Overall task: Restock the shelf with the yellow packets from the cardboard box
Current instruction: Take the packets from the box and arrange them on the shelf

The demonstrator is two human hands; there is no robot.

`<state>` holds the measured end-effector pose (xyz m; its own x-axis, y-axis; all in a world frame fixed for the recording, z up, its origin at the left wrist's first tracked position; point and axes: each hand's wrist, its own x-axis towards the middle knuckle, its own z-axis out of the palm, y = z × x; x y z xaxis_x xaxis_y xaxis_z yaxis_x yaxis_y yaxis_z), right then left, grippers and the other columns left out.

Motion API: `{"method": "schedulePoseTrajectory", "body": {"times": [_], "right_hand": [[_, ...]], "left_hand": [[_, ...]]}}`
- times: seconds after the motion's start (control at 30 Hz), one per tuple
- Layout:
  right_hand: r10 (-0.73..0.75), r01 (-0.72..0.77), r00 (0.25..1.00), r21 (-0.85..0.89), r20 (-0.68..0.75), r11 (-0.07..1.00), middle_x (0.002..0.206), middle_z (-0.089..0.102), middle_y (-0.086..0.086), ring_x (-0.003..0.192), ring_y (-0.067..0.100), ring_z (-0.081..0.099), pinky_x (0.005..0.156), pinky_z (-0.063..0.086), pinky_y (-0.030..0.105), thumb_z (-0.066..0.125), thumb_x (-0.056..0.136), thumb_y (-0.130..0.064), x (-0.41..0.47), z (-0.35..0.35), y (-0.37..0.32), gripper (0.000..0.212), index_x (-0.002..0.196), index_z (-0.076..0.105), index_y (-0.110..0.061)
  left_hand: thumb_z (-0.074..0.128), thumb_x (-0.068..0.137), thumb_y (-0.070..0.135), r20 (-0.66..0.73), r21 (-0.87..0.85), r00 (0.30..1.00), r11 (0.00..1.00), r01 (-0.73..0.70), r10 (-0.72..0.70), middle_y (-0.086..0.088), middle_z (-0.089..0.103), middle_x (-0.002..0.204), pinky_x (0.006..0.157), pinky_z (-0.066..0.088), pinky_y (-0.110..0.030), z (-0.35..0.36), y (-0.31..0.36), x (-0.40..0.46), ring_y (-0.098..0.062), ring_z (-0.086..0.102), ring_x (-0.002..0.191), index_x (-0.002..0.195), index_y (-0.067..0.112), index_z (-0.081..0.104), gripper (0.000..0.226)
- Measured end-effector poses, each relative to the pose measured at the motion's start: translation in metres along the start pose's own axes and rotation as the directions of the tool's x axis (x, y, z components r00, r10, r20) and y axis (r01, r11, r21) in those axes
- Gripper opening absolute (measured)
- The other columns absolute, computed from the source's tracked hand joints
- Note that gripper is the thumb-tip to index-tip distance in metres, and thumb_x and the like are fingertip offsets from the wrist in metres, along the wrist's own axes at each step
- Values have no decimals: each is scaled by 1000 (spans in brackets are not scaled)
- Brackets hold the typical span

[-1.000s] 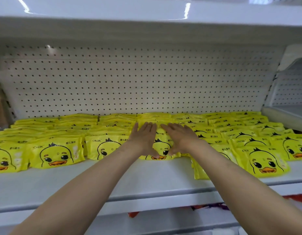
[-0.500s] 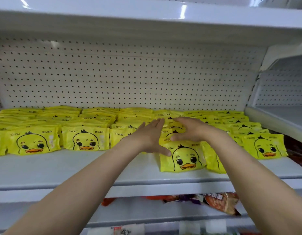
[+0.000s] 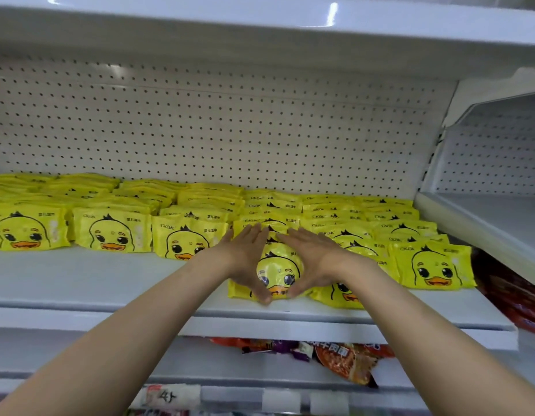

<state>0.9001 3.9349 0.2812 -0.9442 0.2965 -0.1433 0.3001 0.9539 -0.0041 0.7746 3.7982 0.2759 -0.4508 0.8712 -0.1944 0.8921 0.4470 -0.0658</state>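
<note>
On the shelf (image 3: 110, 280), both flat hands (image 3: 281, 259) press the front yellow packet (image 3: 279, 273).

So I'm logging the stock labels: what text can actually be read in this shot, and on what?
"CKOK" or similar, small brand word at top left of the yellow packets; letters unclear.
Chinese characters at the packets' top right: too blurred to read.
"4", perhaps, on a price tag on the lower shelf edge: blurred.
Print on the red snack bag below: unreadable.

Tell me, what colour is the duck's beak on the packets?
Orange, on the yellow packet; clearest in the head view.
</note>
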Motion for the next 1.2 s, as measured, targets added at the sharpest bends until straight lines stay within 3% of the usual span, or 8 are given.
{"method": "schedulePoseTrajectory", "body": {"times": [0.2,0.47,0.83,1.03,1.2], "right_hand": [[-17,13,995,-34,-100,999,166,-7,-1,153,18,-9,123,0,49,85,64,-55,9,2,3,132,157,-7,-31],[115,-134,950,-47,-289,990,167,-3,3,153,21,-4,123,2,49,87,60,-56,47,2,9,141,157,-10,-24],[169,-211,926,-94,-337,973,165,9,3,153,23,5,123,6,51,87,61,-53,84,-6,13,135,158,-2,-21],[142,-141,958,21,-247,990,166,-5,2,153,21,-6,123,2,49,79,64,-65,81,-7,22,133,158,-7,-26],[110,-121,960,-28,-259,992,166,-2,4,153,22,-2,123,2,49,76,68,-65,81,-7,27,127,158,-4,-25]], "left_hand": [[82,57,64,-140,38,987,996,81,-75,-6,-27,159,121,-5,-50,3,2,8,-23,-22,147,151,17,-25,149],[83,57,60,-313,133,946,982,132,-84,-7,-12,163,120,-5,-52,-4,-8,46,-23,-16,149,149,11,-28,153],[82,57,61,-321,117,929,966,231,-184,-9,-4,164,118,-4,-58,-13,-20,84,-26,-13,150,149,10,-26,151],[78,56,68,-280,172,945,959,223,-169,-12,-7,163,117,-4,-59,-13,-21,78,-30,-14,149,147,7,-29,153],[76,58,70,-221,159,960,965,209,-172,-12,-3,163,117,-4,-59,-21,-18,78,-31,-12,149,150,8,-25,150]]}}
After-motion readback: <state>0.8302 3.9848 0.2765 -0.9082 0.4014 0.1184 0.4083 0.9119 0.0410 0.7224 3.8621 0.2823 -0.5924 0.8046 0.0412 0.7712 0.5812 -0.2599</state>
